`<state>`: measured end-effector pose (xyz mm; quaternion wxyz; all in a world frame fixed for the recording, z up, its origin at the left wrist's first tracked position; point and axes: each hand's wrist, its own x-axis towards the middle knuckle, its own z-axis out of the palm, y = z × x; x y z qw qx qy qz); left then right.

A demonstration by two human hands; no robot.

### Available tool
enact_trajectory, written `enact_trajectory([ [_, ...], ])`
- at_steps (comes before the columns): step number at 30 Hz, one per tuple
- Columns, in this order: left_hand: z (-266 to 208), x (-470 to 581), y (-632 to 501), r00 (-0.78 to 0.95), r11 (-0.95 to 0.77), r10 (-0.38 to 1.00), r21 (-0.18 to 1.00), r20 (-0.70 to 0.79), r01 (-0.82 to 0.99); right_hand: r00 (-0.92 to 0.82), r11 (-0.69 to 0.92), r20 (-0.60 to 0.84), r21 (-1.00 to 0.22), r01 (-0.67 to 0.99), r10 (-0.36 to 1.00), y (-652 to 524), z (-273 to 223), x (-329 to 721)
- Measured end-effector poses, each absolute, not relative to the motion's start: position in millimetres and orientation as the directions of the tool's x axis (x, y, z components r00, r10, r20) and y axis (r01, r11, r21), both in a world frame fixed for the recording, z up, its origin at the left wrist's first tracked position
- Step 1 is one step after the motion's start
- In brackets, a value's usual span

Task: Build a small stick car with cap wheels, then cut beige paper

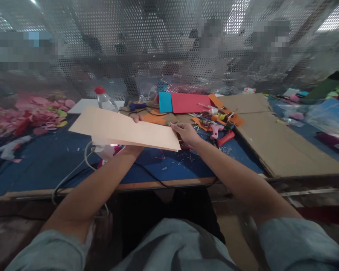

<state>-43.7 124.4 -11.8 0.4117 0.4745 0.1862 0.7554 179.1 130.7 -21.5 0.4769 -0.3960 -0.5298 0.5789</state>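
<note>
A stack of cream paper sheets [124,128], or one folded sheet, is held tilted above the table; a second layer shows along its near edge. My left hand [136,118] supports it from beneath, thumb over the far edge and the other fingers hidden by the paper. At the right end, my right hand [188,134] has thumb and finger pinched together at the paper's far corner. A small pale bit shows at those fingertips, too small to name. Behind the hands lie a red sheet [190,102] and a blue sheet [165,102].
Pink petal-like pieces [31,113] are heaped at left near a white glue gun [15,146]. A red-capped bottle [106,101] stands behind the paper. A pink glue gun [215,131] lies among tools and orange scraps. Cardboard [282,139] covers the right; cables cross the blue tabletop [183,169].
</note>
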Motion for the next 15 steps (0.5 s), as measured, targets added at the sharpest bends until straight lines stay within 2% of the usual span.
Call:
enact_trajectory([
  [8,-8,-40,123,-0.208,-0.654,0.728,0.569,0.654,-0.499,-0.192,0.028,0.054,-0.990,-0.138,0.980,133,-20,182],
  [15,3,-36,111,-0.268,-0.620,0.781,0.648,0.564,-0.442,-0.155,0.090,0.112,-0.985,-0.144,0.982,134,-20,184],
])
